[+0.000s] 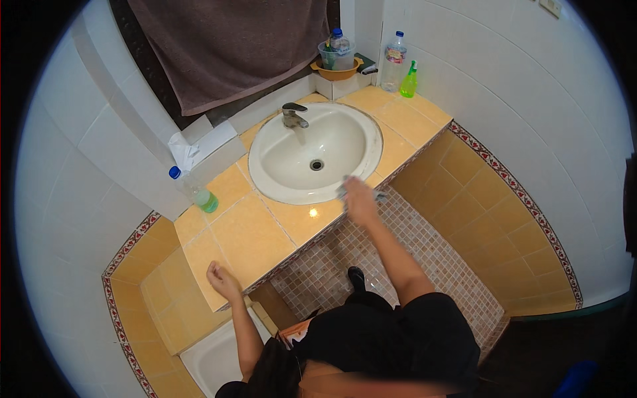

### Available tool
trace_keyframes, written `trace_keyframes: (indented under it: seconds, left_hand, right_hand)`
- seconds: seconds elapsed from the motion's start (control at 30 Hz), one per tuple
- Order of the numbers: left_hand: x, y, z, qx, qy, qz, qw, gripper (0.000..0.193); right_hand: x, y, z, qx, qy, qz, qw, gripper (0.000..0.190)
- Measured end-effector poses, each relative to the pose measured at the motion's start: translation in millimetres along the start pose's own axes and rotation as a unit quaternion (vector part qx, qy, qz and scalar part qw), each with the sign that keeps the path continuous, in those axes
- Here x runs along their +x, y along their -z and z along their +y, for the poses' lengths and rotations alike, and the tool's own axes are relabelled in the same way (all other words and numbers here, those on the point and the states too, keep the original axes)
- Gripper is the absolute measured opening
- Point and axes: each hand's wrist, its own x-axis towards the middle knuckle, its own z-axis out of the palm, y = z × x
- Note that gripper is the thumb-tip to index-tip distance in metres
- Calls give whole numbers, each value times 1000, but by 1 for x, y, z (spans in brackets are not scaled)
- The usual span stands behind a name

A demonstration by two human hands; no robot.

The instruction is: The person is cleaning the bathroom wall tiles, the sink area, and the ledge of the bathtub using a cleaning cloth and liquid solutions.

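Observation:
My right hand (361, 201), blurred by motion, grips a greyish cloth (342, 191) at the front rim of the white oval sink (318, 195). Part of the cloth sticks out past the counter's front edge. My left hand (223, 281) is at the left end of the yellow tiled counter (254, 224), its fingers curled in and nothing visible in them. A chrome single-lever faucet (294, 117) stands at the back of the sink, above the open drain (316, 165).
A clear bottle with green liquid (204, 199) stands at the counter's left. At the back right are a tall plastic bottle (394, 64), a green spray bottle (409, 82) and a yellow basin (336, 72). A brown towel (234, 45) hangs above. White tissue (181, 149) lies on the ledge.

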Motion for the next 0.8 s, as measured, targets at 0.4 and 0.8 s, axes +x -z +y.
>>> trace_keyframes:
  seconds: [0.4,0.8]
  left_hand:
    - [-92,-82,123,-147,29,-434,888,32]
    - [-40,-222,186,-127,9,-331,935,50]
  right_hand:
    - [-36,-38,-115,175,26,23,984,32]
    - [142,29,-69,583,47,-255,770,35]
